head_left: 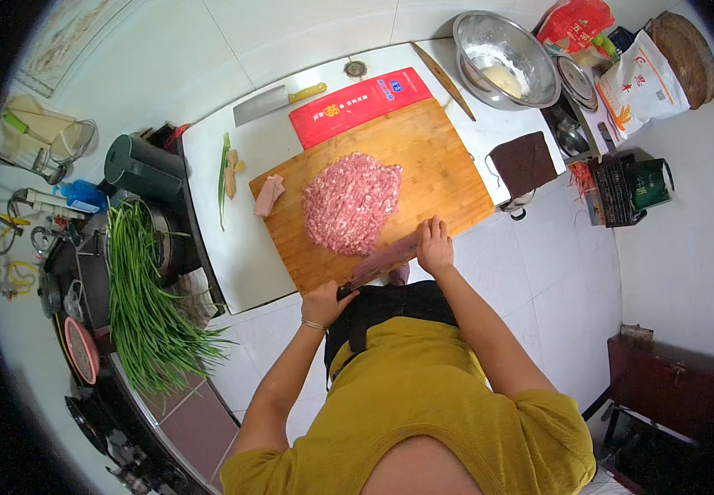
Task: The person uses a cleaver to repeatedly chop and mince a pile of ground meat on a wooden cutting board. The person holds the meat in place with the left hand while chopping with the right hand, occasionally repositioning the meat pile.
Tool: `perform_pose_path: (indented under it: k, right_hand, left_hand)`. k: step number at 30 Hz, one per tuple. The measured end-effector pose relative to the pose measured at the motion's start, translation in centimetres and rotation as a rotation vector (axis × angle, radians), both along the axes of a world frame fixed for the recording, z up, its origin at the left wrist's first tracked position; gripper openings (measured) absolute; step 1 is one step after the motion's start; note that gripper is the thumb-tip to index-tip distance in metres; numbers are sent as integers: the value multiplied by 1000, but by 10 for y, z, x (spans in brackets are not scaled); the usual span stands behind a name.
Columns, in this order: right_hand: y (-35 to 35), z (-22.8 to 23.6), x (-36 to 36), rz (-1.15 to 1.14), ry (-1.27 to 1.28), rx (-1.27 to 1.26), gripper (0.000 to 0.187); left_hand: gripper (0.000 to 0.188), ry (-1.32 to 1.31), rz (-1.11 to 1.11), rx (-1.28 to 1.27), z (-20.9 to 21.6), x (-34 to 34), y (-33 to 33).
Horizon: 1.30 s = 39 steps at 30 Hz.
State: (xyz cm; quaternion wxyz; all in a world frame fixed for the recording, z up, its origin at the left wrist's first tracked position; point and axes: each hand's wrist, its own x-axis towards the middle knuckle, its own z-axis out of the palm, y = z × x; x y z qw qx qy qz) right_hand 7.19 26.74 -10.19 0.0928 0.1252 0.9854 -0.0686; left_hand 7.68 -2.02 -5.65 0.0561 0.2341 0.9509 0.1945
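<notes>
A mound of minced meat (pixel 353 202) lies on the wooden cutting board (pixel 447 181). At the board's near edge, my left hand (pixel 324 304) is closed round the black handle of a cleaver (pixel 386 256). My right hand (pixel 434 247) grips the other end of its blade, fingers pressed on it. The blade slants up to the right, just below the meat, and looks smeared with pink. A small pale pink piece of meat (pixel 269 195) sits at the board's left edge.
Beyond the board are a red package (pixel 361 107), a yellow-handled cleaver (pixel 270 103), a rolling pin (pixel 445 81) and a steel bowl (pixel 501 62) with dough. Ginger (pixel 231 172) and green onion (pixel 223 181) lie left. Chives (pixel 146 297) hang over the left counter; a brown cloth (pixel 523 167) lies right.
</notes>
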Motion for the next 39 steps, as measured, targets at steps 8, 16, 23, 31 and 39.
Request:
perform_pose_path:
  k: [8,16,23,31,39]
  right_hand:
    - [4,0,2,5,-46,-19,65]
    - [-2,7,-1,-23,-79,-4,67]
    - [-1,3,0,-24,-81,-9,66]
    - [-4,6,-3,-13,-86,-14,65]
    - [-3,11,-3,-23,-128,4,64]
  left_hand:
    - [45,52,-5,-125,-29,15,-3]
    - [38,228,0,-244,-33,-9,-10]
    - [39,197,66,-211,-20,-39,-7]
    - [56,-379,234,-27,-21,-132,-10]
    - [57,-457,282,108,37,-127,3]
